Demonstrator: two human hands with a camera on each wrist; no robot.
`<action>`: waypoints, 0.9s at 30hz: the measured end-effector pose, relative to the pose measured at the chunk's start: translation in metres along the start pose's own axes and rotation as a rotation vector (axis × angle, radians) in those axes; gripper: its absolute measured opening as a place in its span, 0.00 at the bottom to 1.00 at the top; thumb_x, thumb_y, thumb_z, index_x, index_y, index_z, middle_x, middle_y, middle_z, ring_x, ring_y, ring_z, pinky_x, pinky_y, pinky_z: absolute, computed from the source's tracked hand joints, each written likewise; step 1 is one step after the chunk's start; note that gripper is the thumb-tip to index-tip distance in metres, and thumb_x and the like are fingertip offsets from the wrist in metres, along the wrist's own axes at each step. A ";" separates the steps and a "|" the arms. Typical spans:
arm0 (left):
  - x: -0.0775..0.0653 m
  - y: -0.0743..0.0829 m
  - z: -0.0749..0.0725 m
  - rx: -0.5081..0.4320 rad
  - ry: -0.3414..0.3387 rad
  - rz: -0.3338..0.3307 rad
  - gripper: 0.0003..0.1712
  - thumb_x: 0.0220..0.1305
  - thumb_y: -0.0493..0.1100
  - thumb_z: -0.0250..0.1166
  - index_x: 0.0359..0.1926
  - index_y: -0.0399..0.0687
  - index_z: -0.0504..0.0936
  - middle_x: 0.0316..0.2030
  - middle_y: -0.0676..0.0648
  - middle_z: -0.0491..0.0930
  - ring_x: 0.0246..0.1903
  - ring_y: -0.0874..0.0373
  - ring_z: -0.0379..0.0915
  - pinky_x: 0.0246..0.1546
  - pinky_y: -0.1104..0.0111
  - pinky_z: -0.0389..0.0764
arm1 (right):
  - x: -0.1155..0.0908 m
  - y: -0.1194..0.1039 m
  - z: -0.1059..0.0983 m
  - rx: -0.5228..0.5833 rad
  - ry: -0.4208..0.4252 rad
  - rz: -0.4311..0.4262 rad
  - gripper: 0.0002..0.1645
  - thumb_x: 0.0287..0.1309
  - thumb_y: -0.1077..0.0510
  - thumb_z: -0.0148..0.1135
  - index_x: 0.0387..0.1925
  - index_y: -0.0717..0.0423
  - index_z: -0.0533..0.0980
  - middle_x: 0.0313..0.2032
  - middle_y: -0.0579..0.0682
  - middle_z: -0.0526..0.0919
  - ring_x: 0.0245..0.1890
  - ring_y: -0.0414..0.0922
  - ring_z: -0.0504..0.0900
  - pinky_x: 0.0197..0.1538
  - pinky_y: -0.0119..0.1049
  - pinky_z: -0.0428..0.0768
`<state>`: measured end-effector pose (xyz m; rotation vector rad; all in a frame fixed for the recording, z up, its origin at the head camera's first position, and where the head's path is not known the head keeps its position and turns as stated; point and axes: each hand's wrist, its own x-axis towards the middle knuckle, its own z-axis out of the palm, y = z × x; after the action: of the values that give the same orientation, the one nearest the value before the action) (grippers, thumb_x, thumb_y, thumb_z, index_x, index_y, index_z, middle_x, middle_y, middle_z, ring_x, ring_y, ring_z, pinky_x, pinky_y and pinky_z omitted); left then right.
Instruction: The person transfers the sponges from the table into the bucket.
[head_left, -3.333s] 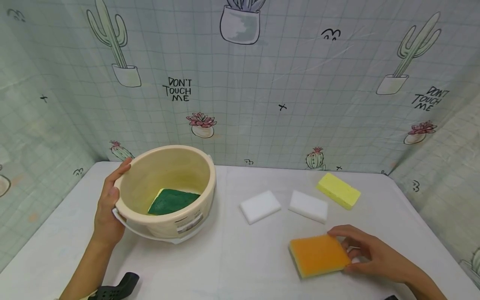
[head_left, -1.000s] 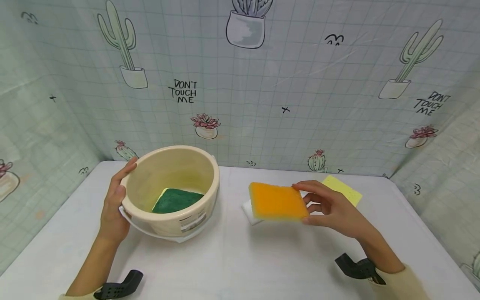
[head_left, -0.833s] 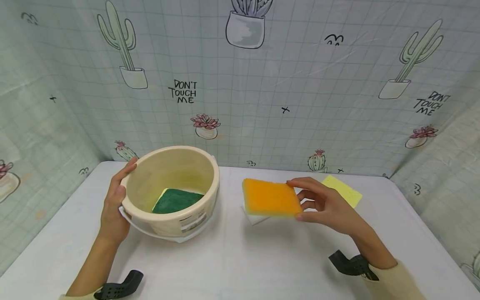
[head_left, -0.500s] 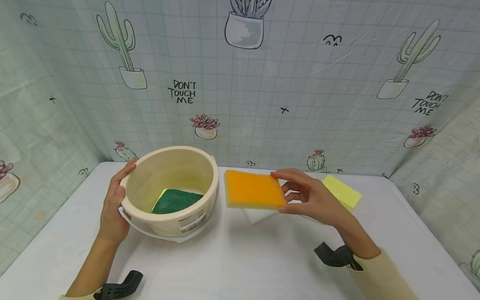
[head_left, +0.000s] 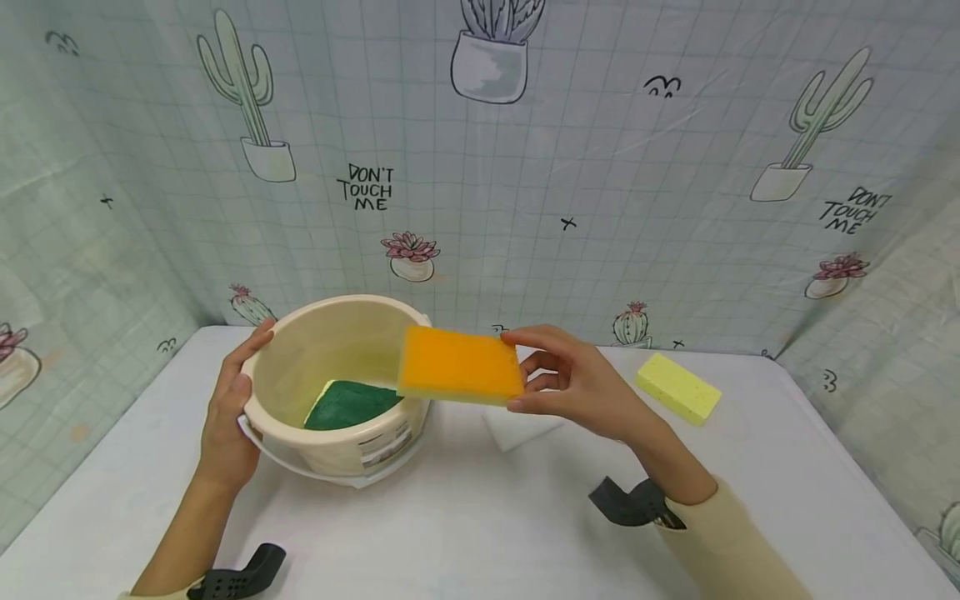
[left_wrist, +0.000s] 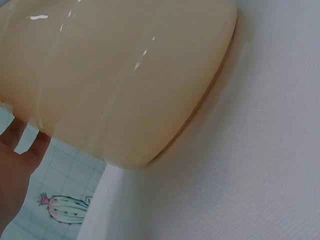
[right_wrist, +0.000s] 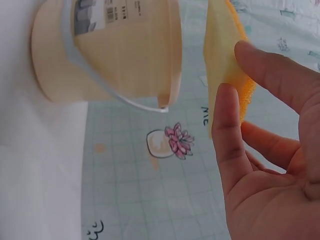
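Observation:
A cream bucket (head_left: 352, 310) stands on the table at left, its mouth facing up; its wall (left_wrist: 125, 75) fills much of the left wrist view. My left hand (head_left: 228, 417) holds the bucket by its left side near the rim. Inside lies a green-topped scouring sponge (head_left: 351, 405). My right hand (head_left: 566, 375) pinches one end of an orange-and-pale-yellow sponge (head_left: 459, 363) between thumb and fingers. This sponge is level in the air, its left end over the bucket's right rim. In the right wrist view the sponge (right_wrist: 222, 60) is apart from the bucket wall (right_wrist: 130, 55).
A white sponge (head_left: 517, 427) lies on the table right of the bucket, partly covered by the held sponge. Farther right lies a yellow sponge (head_left: 678, 388). The bucket's white handle (head_left: 300, 471) hangs down in front. A cactus-print cloth (head_left: 525, 208) rises behind the table.
My right hand has lifted the orange sponge off the table and carried it left, from above the white sponges to the bucket's right rim. My left hand stays on the bucket.

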<state>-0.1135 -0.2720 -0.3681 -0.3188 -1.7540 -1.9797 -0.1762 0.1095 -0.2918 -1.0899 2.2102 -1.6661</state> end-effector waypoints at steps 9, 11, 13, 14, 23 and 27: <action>-0.001 0.001 -0.001 0.023 0.001 -0.018 0.32 0.71 0.52 0.43 0.69 0.38 0.59 0.72 0.50 0.50 0.70 0.53 0.44 0.64 0.73 0.58 | 0.025 -0.013 0.017 0.028 -0.001 0.018 0.38 0.45 0.65 0.74 0.61 0.54 0.72 0.57 0.50 0.71 0.42 0.50 0.79 0.45 0.39 0.82; -0.001 0.001 -0.001 0.029 -0.006 -0.015 0.31 0.71 0.51 0.42 0.69 0.38 0.59 0.72 0.50 0.51 0.70 0.53 0.44 0.64 0.73 0.58 | 0.030 -0.015 0.021 0.029 -0.004 0.026 0.38 0.45 0.66 0.74 0.61 0.55 0.72 0.57 0.49 0.71 0.42 0.49 0.80 0.45 0.39 0.82; -0.001 0.002 -0.002 0.034 -0.023 -0.008 0.30 0.71 0.50 0.42 0.68 0.40 0.60 0.72 0.50 0.50 0.70 0.53 0.43 0.64 0.74 0.58 | 0.035 -0.017 0.026 0.029 -0.010 0.034 0.38 0.45 0.66 0.75 0.61 0.56 0.72 0.57 0.49 0.71 0.41 0.49 0.80 0.45 0.39 0.82; -0.001 0.002 -0.002 0.036 -0.032 -0.004 0.30 0.71 0.50 0.41 0.69 0.41 0.61 0.72 0.49 0.50 0.70 0.53 0.43 0.64 0.74 0.58 | 0.038 -0.019 0.028 0.026 -0.014 0.036 0.38 0.45 0.65 0.75 0.61 0.56 0.72 0.57 0.49 0.71 0.41 0.48 0.80 0.44 0.39 0.82; -0.001 0.005 -0.001 0.051 -0.066 0.017 0.28 0.72 0.49 0.41 0.69 0.45 0.62 0.73 0.49 0.48 0.70 0.53 0.43 0.64 0.75 0.56 | 0.061 -0.030 0.051 -0.004 -0.063 0.038 0.40 0.44 0.64 0.76 0.61 0.59 0.71 0.57 0.49 0.70 0.39 0.46 0.81 0.42 0.36 0.82; 0.000 0.006 -0.002 0.071 -0.067 0.012 0.29 0.72 0.48 0.41 0.69 0.43 0.60 0.73 0.48 0.47 0.71 0.53 0.42 0.65 0.75 0.54 | 0.068 -0.034 0.059 -0.018 -0.074 0.045 0.40 0.43 0.64 0.76 0.61 0.60 0.71 0.55 0.48 0.71 0.39 0.45 0.80 0.42 0.34 0.82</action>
<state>-0.1103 -0.2740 -0.3637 -0.3749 -1.8549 -1.9141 -0.1785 0.0172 -0.2643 -1.0805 2.1915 -1.5645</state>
